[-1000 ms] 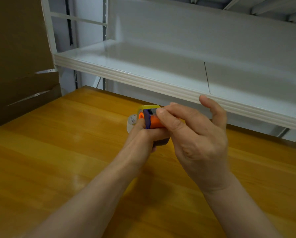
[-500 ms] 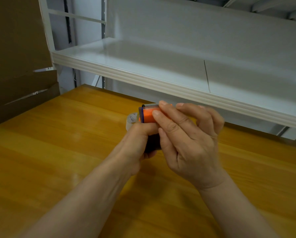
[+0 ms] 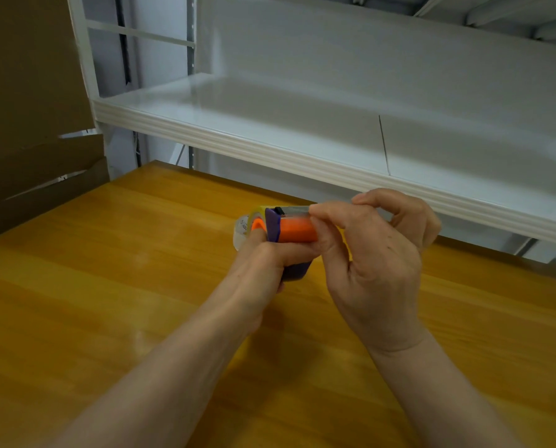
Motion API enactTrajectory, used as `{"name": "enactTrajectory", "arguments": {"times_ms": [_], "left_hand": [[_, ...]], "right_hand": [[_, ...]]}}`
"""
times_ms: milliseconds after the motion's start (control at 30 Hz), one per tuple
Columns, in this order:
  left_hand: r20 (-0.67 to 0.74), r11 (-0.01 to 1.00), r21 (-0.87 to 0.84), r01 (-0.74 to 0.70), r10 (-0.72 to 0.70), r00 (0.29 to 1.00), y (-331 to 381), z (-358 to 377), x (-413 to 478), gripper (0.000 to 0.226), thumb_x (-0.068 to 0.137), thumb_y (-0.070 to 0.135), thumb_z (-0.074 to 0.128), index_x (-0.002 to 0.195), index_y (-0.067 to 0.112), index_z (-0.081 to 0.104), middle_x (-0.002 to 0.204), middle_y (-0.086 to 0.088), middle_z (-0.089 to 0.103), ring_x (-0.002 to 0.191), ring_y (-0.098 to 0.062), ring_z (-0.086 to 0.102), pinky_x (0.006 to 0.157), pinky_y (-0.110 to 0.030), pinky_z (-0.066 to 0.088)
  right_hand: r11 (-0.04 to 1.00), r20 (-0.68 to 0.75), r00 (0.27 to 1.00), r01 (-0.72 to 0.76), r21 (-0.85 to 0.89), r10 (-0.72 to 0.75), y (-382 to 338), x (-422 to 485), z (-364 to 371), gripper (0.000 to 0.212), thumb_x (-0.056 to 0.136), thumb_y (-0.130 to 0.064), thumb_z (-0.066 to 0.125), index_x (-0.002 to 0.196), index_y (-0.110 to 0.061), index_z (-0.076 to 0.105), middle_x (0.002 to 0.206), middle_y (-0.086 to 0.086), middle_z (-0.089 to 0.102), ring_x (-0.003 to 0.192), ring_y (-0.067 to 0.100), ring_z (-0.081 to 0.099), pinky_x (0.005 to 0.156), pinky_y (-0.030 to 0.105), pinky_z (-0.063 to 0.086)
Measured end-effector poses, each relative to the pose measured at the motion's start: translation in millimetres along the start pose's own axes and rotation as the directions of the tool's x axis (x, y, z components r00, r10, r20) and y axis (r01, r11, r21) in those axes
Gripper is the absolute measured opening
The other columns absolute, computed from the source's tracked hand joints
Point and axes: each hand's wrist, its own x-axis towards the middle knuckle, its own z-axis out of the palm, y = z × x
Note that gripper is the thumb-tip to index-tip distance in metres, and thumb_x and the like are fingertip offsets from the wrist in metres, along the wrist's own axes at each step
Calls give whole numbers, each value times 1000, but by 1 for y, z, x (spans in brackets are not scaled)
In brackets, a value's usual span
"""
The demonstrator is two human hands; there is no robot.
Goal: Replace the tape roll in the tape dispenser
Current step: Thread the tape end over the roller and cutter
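Observation:
A small purple and orange tape dispenser (image 3: 294, 231) is held above the wooden table (image 3: 108, 286). A clear tape roll (image 3: 245, 226) sits at its left end, partly hidden by fingers. My left hand (image 3: 263, 263) grips the dispenser from below and the near side. My right hand (image 3: 377, 253) pinches a strip of clear tape (image 3: 297, 209) at the dispenser's top, drawn out to the right over the orange part. The dispenser's lower body is mostly covered by my left hand.
A white metal shelf (image 3: 302, 156) runs across just behind and above the table's far edge. Brown cardboard (image 3: 28, 124) stands at the left. The wooden table stretches wide on both sides of my arms.
My right hand has shifted to the right, drawing the tape strip out along the dispenser's top. More of the orange part now shows. My left hand keeps its grip.

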Motion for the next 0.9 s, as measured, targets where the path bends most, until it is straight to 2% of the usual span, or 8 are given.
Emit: {"name": "enactTrajectory", "arguments": {"times_ms": [133,233,300,367,433,500,667,900], "left_hand": [[-16,1000,-11,-4,4,1000,-1,1,0,45,60,32,77,103,32,65,90,2,72,95,-25,68,74,-35,43],[-10,1000,-16,-25,25,1000,2,1,-1,35,72,23,80,103,31,65,90,1,71,87,-18,67,66,-22,44],[-19,999,8,-54,54,998,3,0,0,31,77,22,78,105,31,67,91,1,69,81,-12,65,59,-14,44],[-47,996,33,-80,81,996,3,-2,1,38,69,30,80,105,34,69,97,-3,69,82,-13,65,60,-16,43],[-67,993,46,-108,111,992,2,-3,2,41,63,37,78,104,38,70,106,-5,70,90,-17,67,65,-21,43],[-73,989,57,-134,138,988,2,-4,2,42,62,40,77,103,40,71,106,-3,71,94,-18,68,69,-26,42],[-55,978,55,-199,202,978,2,-5,3,42,64,40,77,105,45,70,116,-6,66,99,-20,67,72,-25,43],[-42,972,62,-228,231,972,-4,-5,8,66,51,53,78,114,39,67,130,-15,57,112,-30,62,76,-26,43]], "right_hand": [[1000,-9,1000,-12,1,12,2,0,2,9,93,-25,73,91,-18,78,82,-10,74,100,21,61,87,47,40],[995,63,996,-65,79,60,3,0,3,10,95,-25,70,95,-18,77,89,-12,73,98,25,66,85,54,46],[976,113,982,-164,142,149,1,3,0,8,92,-25,71,96,-19,75,89,-22,61,101,21,59,85,51,45],[925,189,946,-304,230,264,-1,8,-5,11,86,-28,72,97,-26,71,92,-27,54,104,19,54,86,46,46],[845,282,896,-425,325,342,-2,12,-8,19,84,-27,75,98,-34,65,96,-21,60,106,18,54,91,28,45],[806,328,871,-473,356,367,-2,16,-10,26,84,-23,77,98,-38,60,99,-20,62,107,13,55,88,11,38],[757,375,849,-511,408,371,-2,20,-12,26,84,-23,75,96,-39,59,100,-14,62,107,14,58,88,11,38],[739,453,826,-528,418,334,0,27,-21,26,84,-22,71,91,-42,57,98,-16,63,106,14,57,88,9,38]]}}
